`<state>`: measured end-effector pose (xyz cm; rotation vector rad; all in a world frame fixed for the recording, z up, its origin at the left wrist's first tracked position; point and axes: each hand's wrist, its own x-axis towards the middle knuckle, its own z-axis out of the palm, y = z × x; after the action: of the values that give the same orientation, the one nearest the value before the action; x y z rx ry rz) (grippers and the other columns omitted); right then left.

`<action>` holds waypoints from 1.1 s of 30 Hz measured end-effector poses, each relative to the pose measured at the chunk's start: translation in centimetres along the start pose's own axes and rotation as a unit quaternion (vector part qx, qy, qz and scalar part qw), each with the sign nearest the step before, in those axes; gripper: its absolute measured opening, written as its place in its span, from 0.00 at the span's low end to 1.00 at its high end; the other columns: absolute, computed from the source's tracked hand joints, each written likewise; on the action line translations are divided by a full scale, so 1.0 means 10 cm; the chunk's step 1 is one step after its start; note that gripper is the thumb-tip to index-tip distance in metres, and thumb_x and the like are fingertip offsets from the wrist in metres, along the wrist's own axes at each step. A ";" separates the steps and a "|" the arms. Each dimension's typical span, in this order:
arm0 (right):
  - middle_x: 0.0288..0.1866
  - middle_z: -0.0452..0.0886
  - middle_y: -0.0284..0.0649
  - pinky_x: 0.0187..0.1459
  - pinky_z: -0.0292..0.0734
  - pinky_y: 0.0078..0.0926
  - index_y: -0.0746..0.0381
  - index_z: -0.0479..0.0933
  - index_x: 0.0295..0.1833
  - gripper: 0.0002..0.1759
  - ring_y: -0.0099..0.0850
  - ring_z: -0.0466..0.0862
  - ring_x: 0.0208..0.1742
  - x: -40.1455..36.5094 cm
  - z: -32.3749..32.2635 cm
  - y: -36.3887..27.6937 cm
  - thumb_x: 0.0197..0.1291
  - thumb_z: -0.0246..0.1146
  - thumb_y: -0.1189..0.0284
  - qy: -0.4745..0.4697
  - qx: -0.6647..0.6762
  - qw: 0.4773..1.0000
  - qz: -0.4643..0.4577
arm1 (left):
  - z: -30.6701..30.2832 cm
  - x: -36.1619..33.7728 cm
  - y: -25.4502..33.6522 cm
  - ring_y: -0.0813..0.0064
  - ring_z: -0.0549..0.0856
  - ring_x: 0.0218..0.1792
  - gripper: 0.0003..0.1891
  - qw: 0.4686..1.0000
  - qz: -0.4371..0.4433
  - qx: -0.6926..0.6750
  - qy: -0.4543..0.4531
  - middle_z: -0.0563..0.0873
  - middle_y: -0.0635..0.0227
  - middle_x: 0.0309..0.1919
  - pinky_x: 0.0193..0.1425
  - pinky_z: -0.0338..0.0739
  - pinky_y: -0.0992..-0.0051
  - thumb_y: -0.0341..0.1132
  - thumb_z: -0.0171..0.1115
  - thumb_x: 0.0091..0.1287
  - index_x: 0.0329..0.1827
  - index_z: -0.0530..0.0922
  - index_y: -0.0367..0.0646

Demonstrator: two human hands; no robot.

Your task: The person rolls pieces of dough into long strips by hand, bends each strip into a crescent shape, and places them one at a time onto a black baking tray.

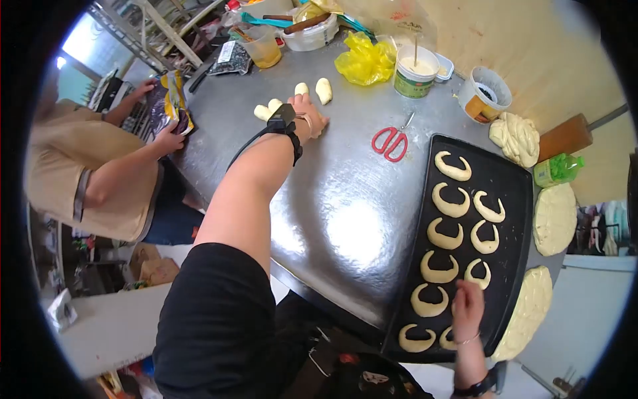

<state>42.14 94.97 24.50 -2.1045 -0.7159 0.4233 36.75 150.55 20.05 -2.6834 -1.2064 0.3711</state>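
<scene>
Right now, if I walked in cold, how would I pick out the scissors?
Start at the grey metal table, then find the black baking tray of crescent dough on it. Just off the tray's far corner lie the scissors, flat on bare steel; red handles set them apart from the pale things nearby.

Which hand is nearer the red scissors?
Left. The left hand rests on the steel table beside the small dough pieces, a short way from the red scissors; the right hand is at the near end of the baking tray among dough crescents.
</scene>
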 end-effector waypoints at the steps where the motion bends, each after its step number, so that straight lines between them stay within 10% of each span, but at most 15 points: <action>1: 0.43 0.78 0.45 0.48 0.73 0.26 0.68 0.77 0.44 0.07 0.35 0.78 0.45 -0.19 0.16 -0.27 0.62 0.56 0.83 0.019 0.014 1.000 0.013 | 0.01 0.02 -0.02 0.61 0.70 0.63 0.24 0.999 0.024 -0.017 0.012 0.75 0.58 0.59 0.65 0.64 0.62 0.52 0.56 0.65 0.51 0.84 0.40; 7: 0.49 0.75 0.39 0.47 0.73 0.19 0.66 0.76 0.56 0.18 0.25 0.78 0.48 -0.78 1.31 -1.26 0.60 0.60 0.84 0.030 0.184 0.973 0.140 | 0.30 -0.35 -0.19 0.50 0.82 0.41 0.05 0.918 0.321 -0.204 0.111 0.83 0.52 0.34 0.48 0.76 0.57 0.32 0.59 0.57 0.34 0.79 0.41; 11: 0.56 0.75 0.45 0.61 0.71 0.34 0.66 0.68 0.67 0.33 0.36 0.77 0.57 -0.24 2.08 -1.48 0.54 0.68 0.79 0.042 0.078 0.994 0.064 | -0.12 -1.09 -0.44 0.49 0.82 0.39 0.10 0.836 0.456 -0.268 0.146 0.84 0.53 0.32 0.46 0.75 0.55 0.33 0.62 0.57 0.41 0.78 0.42; 12: 0.59 0.73 0.49 0.63 0.70 0.35 0.66 0.66 0.68 0.34 0.40 0.75 0.61 -0.03 2.26 -1.51 0.54 0.69 0.77 0.027 0.079 0.995 0.052 | -0.16 -1.13 -0.52 0.53 0.80 0.54 0.19 0.864 0.423 -0.272 0.032 0.83 0.52 0.46 0.62 0.72 0.56 0.39 0.65 0.57 0.51 0.78 0.44; 15: 0.62 0.70 0.53 0.67 0.67 0.38 0.66 0.65 0.68 0.41 0.46 0.72 0.64 0.54 2.72 -1.38 0.47 0.73 0.72 -0.010 0.022 0.999 0.036 | 0.60 -0.90 -0.60 0.50 0.69 0.68 0.33 0.856 0.341 -0.374 0.108 0.71 0.49 0.66 0.73 0.63 0.58 0.42 0.67 0.55 0.66 0.72 0.44; 16: 0.62 0.70 0.54 0.67 0.67 0.39 0.66 0.65 0.69 0.44 0.48 0.71 0.65 0.69 2.84 -1.32 0.45 0.75 0.70 -0.013 -0.025 1.000 0.003 | 0.67 -0.76 -0.66 0.50 0.59 0.74 0.40 0.838 0.387 -0.383 -0.028 0.57 0.52 0.75 0.77 0.54 0.58 0.36 0.67 0.54 0.74 0.64 0.48; 23: 0.54 0.73 0.51 0.59 0.71 0.41 0.64 0.70 0.55 0.36 0.49 0.75 0.56 1.37 3.27 -1.01 0.39 0.77 0.67 -0.019 -0.152 0.980 -0.129 | 0.74 -0.81 -0.50 0.51 0.70 0.66 0.33 0.766 0.567 -0.300 0.027 0.72 0.53 0.63 0.70 0.66 0.61 0.27 0.67 0.46 0.62 0.73 0.43; 26: 0.46 0.76 0.45 0.51 0.75 0.39 0.63 0.70 0.45 0.29 0.46 0.78 0.49 1.15 3.09 -1.03 0.40 0.78 0.66 -0.026 -0.077 0.997 -0.016 | 0.28 -0.96 -0.61 0.53 0.77 0.58 0.27 0.859 0.473 -0.170 -0.095 0.76 0.55 0.56 0.63 0.73 0.62 0.26 0.68 0.45 0.54 0.76 0.42; 30: 0.42 0.79 0.37 0.44 0.77 0.31 0.64 0.72 0.47 0.26 0.34 0.79 0.46 0.68 2.82 -0.95 0.48 0.76 0.64 0.119 0.095 0.984 0.093 | 0.08 -0.72 -1.03 0.52 0.80 0.53 0.30 0.868 0.364 -0.325 0.088 0.76 0.53 0.56 0.59 0.76 0.62 0.36 0.74 0.49 0.57 0.75 0.44; 33: 0.47 0.79 0.34 0.45 0.76 0.25 0.63 0.74 0.54 0.23 0.25 0.78 0.45 0.68 2.86 -0.99 0.57 0.71 0.64 -0.059 0.385 0.870 0.304 | -0.03 -0.86 -1.05 0.50 0.73 0.65 0.42 0.923 0.308 -0.222 0.064 0.66 0.46 0.68 0.66 0.72 0.60 0.45 0.77 0.51 0.70 0.67 0.47</action>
<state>28.97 121.67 15.63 -1.4806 0.1081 1.0003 23.89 150.91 24.39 -3.3813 -0.4082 -0.0186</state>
